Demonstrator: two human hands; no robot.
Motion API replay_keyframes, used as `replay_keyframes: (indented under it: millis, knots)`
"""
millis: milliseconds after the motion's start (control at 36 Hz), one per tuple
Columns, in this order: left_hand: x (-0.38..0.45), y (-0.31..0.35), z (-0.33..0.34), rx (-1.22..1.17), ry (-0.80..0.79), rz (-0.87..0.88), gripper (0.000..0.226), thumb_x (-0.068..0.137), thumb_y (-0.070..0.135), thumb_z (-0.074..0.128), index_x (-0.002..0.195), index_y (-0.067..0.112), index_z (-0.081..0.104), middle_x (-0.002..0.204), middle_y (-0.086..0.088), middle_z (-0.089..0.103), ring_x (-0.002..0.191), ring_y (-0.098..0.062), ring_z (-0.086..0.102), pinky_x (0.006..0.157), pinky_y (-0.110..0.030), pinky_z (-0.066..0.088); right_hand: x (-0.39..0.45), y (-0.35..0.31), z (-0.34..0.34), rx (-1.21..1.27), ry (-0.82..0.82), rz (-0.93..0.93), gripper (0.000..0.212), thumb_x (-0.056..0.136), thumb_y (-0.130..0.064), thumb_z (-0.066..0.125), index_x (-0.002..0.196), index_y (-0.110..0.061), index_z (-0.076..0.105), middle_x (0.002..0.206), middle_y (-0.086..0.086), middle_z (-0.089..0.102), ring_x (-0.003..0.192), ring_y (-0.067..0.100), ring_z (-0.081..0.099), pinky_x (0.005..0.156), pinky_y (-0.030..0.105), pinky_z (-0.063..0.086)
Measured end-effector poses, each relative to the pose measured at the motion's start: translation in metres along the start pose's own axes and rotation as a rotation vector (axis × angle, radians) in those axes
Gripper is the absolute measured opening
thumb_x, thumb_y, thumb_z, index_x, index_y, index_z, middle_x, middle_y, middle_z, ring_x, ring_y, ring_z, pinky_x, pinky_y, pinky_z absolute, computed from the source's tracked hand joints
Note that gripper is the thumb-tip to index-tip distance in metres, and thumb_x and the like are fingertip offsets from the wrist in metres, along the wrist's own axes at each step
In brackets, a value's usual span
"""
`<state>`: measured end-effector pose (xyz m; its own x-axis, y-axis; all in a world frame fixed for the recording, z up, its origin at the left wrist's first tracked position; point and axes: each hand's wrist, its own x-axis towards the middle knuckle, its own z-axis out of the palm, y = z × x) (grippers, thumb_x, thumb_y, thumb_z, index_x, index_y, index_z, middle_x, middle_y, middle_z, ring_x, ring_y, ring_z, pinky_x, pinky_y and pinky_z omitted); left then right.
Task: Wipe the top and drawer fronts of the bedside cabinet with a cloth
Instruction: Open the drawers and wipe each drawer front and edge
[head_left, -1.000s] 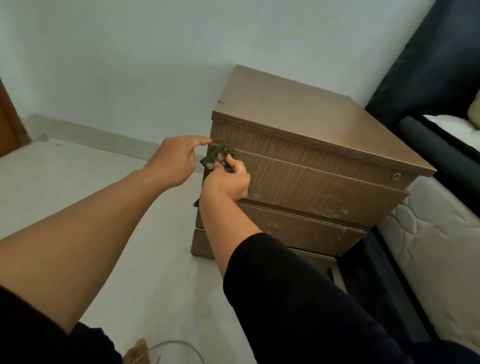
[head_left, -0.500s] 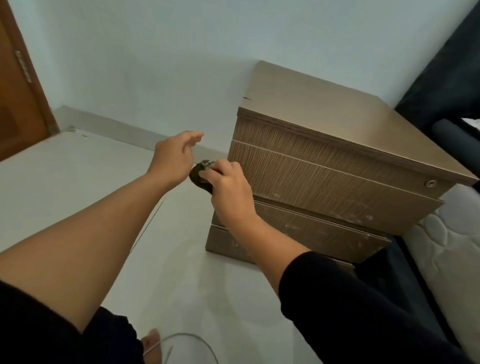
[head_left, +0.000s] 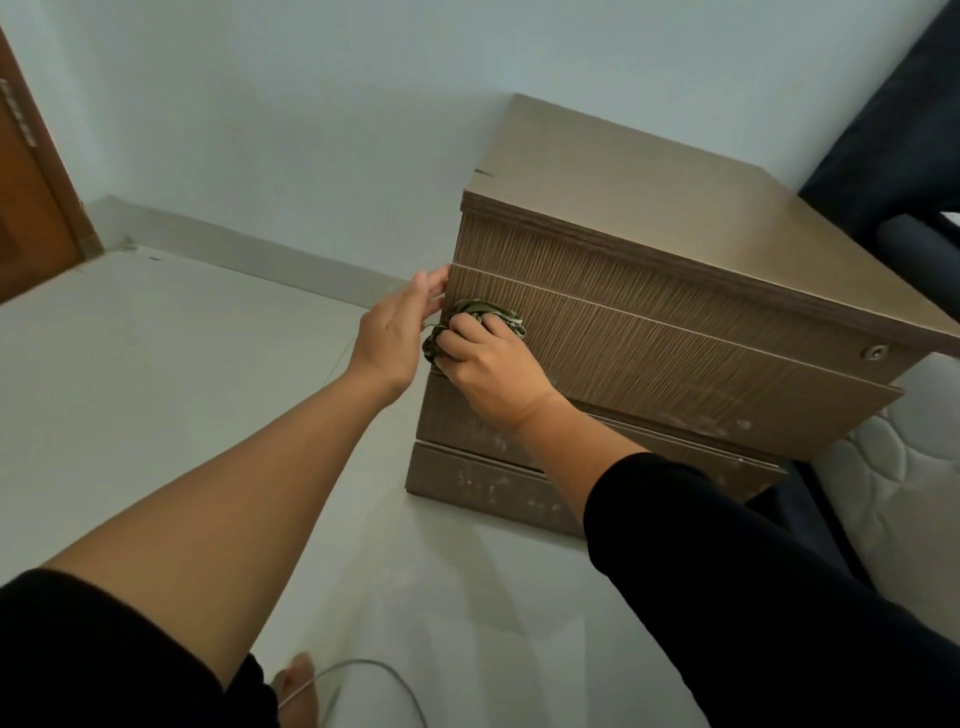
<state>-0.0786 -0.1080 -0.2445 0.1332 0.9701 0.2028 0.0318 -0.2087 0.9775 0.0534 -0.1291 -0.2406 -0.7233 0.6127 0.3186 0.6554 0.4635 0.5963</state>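
Observation:
A brown wooden bedside cabinet (head_left: 649, 208) stands against the wall, with several ribbed drawer fronts. My right hand (head_left: 488, 366) is closed around a crumpled dark green cloth (head_left: 480, 312) and presses it on the left end of a large upper drawer front (head_left: 701, 374). My left hand (head_left: 397, 332) has its fingers straight, the fingertips touching the left edge of that same drawer front. The lower drawer fronts (head_left: 478, 478) show pale smudges. A small round lock (head_left: 875, 352) sits at the right of the upper drawer.
A mattress (head_left: 904, 493) and a dark bed frame (head_left: 883, 130) crowd the cabinet's right side. A wooden door (head_left: 26, 197) is at the far left. Pale floor (head_left: 156, 389) spreads left of the cabinet. A thin cable (head_left: 363, 670) loops by my foot (head_left: 296, 686).
My right hand has carried the cloth from left of the cabinet back onto the drawer front. My left hand has moved right to touch the drawer's edge. The view shifted left.

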Motion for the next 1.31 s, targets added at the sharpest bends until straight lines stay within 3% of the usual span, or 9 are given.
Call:
replay_keyframes:
  millis: [111,222,361,500,583,667,861,972,1306]
  knots:
    - [-0.007,-0.006,0.005,0.046,0.043,0.007,0.049,0.087,0.060,0.022,0.127,0.048,0.049,0.125,0.018,0.055,0.118,0.000,0.050,0.107,-0.028,0.036,-0.003,0.003,0.001,0.002,-0.013,-0.040,0.021,0.079,-0.017,0.055,0.074,-0.022,0.075,0.076,-0.009,0.066,0.079,0.014,0.065,0.066,0.025,0.050]
    - [-0.012,-0.007,0.013,0.118,0.065,0.029,0.056,0.089,0.058,0.021,0.137,0.038,0.040,0.141,0.006,0.048,0.131,-0.009,0.042,0.111,-0.038,0.034,-0.009,0.007,0.001,0.017,-0.046,-0.087,0.007,0.072,-0.021,0.067,0.071,-0.022,0.074,0.075,-0.009,0.066,0.078,0.014,0.065,0.065,0.025,0.051]
    - [-0.019,-0.004,0.023,0.294,0.117,0.110,0.051,0.099,0.042,0.021,0.145,0.022,0.030,0.150,0.000,0.035,0.138,-0.013,0.030,0.109,-0.022,0.021,-0.022,0.011,0.002,0.013,-0.118,-0.093,0.007,0.073,-0.027,0.071,0.067,-0.026,0.075,0.080,-0.012,0.068,0.081,0.012,0.065,0.066,0.024,0.051]
    - [-0.025,-0.005,0.028,0.482,0.072,0.160,0.055,0.099,0.041,0.020,0.149,0.016,0.017,0.156,-0.002,0.021,0.142,-0.014,0.018,0.107,-0.018,0.012,-0.039,0.019,0.004,-0.006,-0.170,-0.102,0.009,0.076,-0.031,0.067,0.073,-0.030,0.075,0.085,-0.014,0.066,0.088,0.012,0.064,0.072,0.024,0.051]
    - [-0.029,-0.009,0.031,0.642,-0.002,0.151,0.059,0.098,0.044,0.020,0.149,0.016,0.012,0.158,-0.002,0.006,0.144,-0.013,0.008,0.107,-0.019,0.007,-0.046,0.025,0.002,-0.011,-0.182,-0.097,0.008,0.075,-0.032,0.068,0.071,-0.030,0.075,0.082,-0.015,0.066,0.086,0.011,0.065,0.070,0.024,0.051]
    - [-0.032,-0.013,0.035,0.787,-0.030,0.131,0.061,0.097,0.044,0.020,0.149,0.013,0.011,0.158,-0.004,-0.007,0.145,-0.018,0.001,0.115,-0.032,0.010,-0.055,0.031,0.001,-0.020,-0.167,-0.102,0.004,0.070,-0.032,0.072,0.070,-0.030,0.076,0.079,-0.015,0.067,0.085,0.011,0.065,0.068,0.023,0.051]
    - [-0.037,-0.022,0.048,1.034,-0.043,0.162,0.058,0.099,0.039,0.020,0.149,0.012,0.007,0.157,-0.002,-0.015,0.144,-0.016,-0.014,0.116,-0.043,0.002,-0.078,0.045,-0.002,-0.004,-0.076,-0.084,0.005,0.067,-0.027,0.078,0.071,-0.029,0.077,0.080,-0.013,0.068,0.092,0.014,0.052,0.067,0.023,0.050]
    - [-0.038,-0.021,0.060,1.119,-0.111,0.246,0.059,0.099,0.036,0.023,0.149,0.012,0.005,0.157,-0.002,-0.015,0.143,-0.016,-0.016,0.115,-0.040,-0.002,-0.091,0.054,-0.005,0.011,-0.105,-0.094,0.008,0.064,-0.028,0.081,0.072,-0.029,0.077,0.080,-0.013,0.068,0.084,0.014,0.066,0.066,0.022,0.051]
    - [-0.042,-0.023,0.094,1.251,-0.126,0.372,0.062,0.095,0.025,0.033,0.149,0.009,0.008,0.157,-0.004,-0.013,0.143,-0.019,-0.016,0.115,-0.043,-0.002,-0.147,0.087,-0.004,0.030,-0.085,-0.064,0.011,0.078,-0.022,0.067,0.072,-0.023,0.077,0.081,-0.008,0.070,0.079,0.017,0.068,0.066,0.024,0.051]
